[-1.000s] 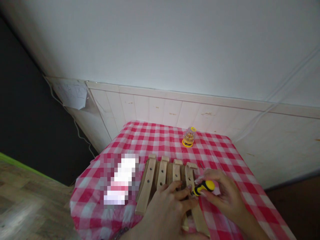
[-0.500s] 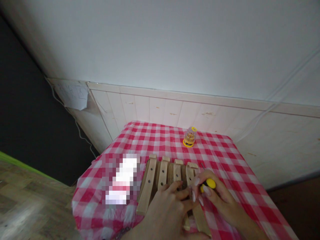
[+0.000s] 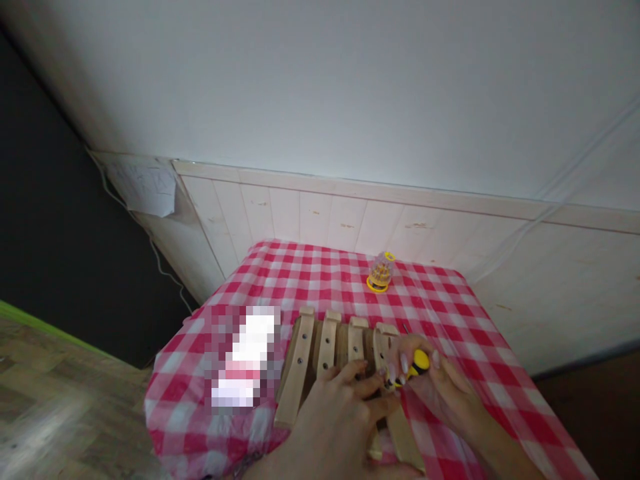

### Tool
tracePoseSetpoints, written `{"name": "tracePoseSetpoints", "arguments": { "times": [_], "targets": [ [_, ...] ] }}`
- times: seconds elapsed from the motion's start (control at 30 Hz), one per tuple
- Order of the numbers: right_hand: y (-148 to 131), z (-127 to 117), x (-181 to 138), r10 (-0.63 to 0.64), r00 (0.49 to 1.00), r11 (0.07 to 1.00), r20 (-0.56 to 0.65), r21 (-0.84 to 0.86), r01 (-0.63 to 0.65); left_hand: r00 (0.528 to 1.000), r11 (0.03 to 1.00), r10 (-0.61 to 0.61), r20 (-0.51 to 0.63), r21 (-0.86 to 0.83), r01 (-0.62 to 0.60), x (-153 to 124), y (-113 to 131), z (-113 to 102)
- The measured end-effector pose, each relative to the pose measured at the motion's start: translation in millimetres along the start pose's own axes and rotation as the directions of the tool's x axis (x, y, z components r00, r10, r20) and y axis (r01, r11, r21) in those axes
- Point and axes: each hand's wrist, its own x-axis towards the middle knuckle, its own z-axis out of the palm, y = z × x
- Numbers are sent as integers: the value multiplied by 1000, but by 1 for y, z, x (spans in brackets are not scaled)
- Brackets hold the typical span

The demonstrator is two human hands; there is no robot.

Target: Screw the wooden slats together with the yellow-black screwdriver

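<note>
A wooden piece with several pale curved slats [image 3: 327, 339], fixed with dark screws over a darker board, lies on the checked cloth. My left hand [image 3: 337, 417] rests across its right-hand slats, fingers spread and touching the wood. In my right hand [image 3: 443, 380] is a yellow and black screwdriver [image 3: 421, 361], my fingers closed around its handle. The screwdriver leans over the rightmost slat, close to my left fingertips. Its tip is hidden by my fingers, so I cannot tell whether it sits in a screw.
A clear container with a yellow base [image 3: 381, 273] holding small yellow pieces stands toward the back. A blurred-out pale item [image 3: 247, 357] lies left of the slats. The red-and-white tablecloth [image 3: 300, 267] reaches the panelled wall [image 3: 320, 213]. Wooden flooring [image 3: 65, 407] shows at left.
My right hand has turned around the screwdriver, its fingers shifting on the handle and its thumb side lifting. My left hand and the slats stay nearly in place.
</note>
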Motion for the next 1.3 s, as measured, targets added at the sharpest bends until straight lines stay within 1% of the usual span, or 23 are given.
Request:
{"name": "tracePoseSetpoints", "arguments": {
  "times": [0.13, 0.4, 0.6, 0.67, 0.77, 0.9, 0.97, 1.03, 1.13, 1.3],
  "targets": [
    [-1, -2, -1, -43, 999, 999, 12, -8, 43, 999, 999, -31, 14, -8, 31, 0, 2, -2],
    [-5, 0, 0, -103, 995, 994, 7, 46, 102, 1000, 1000, -10, 11, 4, 10, -1, 1, 0],
    [-1, 4, 0, -139, 987, 986, -79, 77, 145, 1000, 1000, -18, 13, 9, 18, 0, 1, 0],
    [-1, 4, 0, -144, 986, 984, -87, 89, 152, 1000, 1000, -17, 6, 0, 17, -1, 0, 0],
    [-2, 5, 0, -130, 989, 987, -63, 83, 135, 1000, 1000, -13, 0, -13, 13, -2, 1, -1],
    [-2, 6, -1, -122, 993, 988, 3, 97, 121, 1000, 1000, -23, -6, -13, 23, -2, 4, -1],
    [-2, 7, -1, -80, 996, 993, 49, 88, 76, 1000, 1000, -8, -17, -10, 8, -1, 4, -1],
    [-2, 9, -1, -33, 997, 998, 70, 51, 29, 999, 1000, 30, -34, -9, -30, 0, 3, 0],
    [-3, 11, -1, -9, 999, 1000, 46, -7, 9, 996, 997, 74, -41, -4, -74, 2, 1, 1],
    [-3, 10, -2, -11, 999, 1000, -38, -14, 11, 997, 998, 70, -40, -1, -70, 3, 0, 2]
  ]
}}
